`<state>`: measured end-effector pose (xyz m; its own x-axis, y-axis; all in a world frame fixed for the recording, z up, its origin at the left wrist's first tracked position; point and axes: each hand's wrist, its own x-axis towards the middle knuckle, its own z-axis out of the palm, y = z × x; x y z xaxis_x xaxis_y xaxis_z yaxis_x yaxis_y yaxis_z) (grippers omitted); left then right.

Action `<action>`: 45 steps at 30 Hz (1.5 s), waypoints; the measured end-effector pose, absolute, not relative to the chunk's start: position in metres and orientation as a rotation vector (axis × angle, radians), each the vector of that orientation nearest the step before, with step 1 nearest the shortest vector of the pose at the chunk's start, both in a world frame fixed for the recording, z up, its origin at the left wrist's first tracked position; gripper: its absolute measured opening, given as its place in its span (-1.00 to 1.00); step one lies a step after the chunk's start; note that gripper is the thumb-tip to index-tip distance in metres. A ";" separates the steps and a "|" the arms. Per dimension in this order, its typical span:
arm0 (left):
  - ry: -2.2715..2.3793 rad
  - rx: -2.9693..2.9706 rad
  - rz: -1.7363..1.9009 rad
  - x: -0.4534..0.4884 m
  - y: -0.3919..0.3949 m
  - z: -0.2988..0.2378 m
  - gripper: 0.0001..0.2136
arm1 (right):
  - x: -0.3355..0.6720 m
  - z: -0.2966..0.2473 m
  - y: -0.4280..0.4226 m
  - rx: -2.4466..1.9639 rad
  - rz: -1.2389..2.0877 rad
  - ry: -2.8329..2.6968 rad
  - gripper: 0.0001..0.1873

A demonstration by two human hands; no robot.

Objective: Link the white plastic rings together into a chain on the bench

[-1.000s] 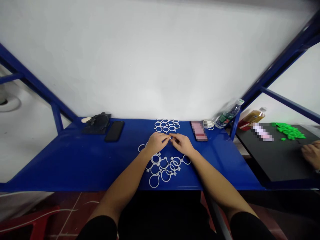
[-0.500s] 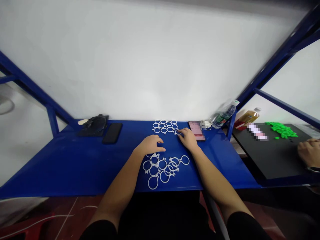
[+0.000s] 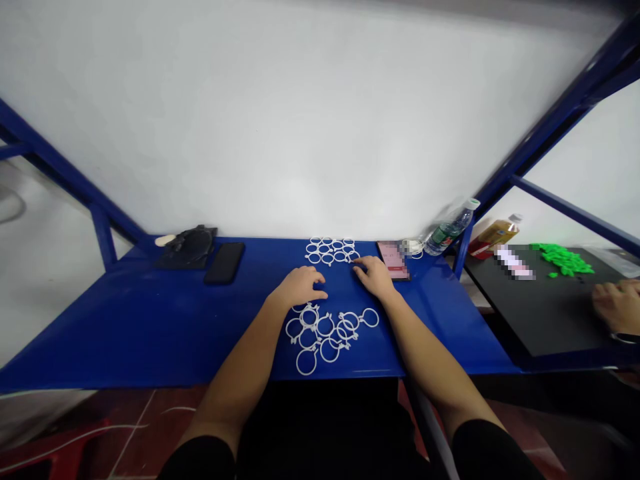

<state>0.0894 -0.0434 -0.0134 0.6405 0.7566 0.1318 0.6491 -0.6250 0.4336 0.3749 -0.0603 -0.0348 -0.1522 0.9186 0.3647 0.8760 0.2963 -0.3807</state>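
White plastic rings with small tabs lie in two groups on the blue table (image 3: 150, 327). At the back, several stand in close rows (image 3: 327, 249) by the wall. Nearer to me is a loose, overlapping pile (image 3: 325, 325). My right hand (image 3: 375, 276) is beside the back group, fingers apart, its fingertips at the front right ring (image 3: 353, 255); I cannot tell if they touch it. Just behind the pile, my left hand (image 3: 300, 287) hovers or rests with thumb and fingers apart, holding nothing.
A phone with a lit screen (image 3: 394, 260) lies right of my right hand, near a white cable (image 3: 413, 248) and a water bottle (image 3: 453, 229). At left are a dark phone (image 3: 225, 263) and a black bag (image 3: 190, 248). Another person's hand (image 3: 617, 305) rests near green pieces (image 3: 565, 259).
The front right ring has shifted back into line with its row. My right fingertips have drawn slightly off it. My left hand has hardly moved.
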 end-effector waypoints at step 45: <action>1.537 2.374 0.181 0.066 -0.037 -0.003 -0.70 | 0.367 -0.044 -0.050 -1.701 0.088 -1.882 -0.78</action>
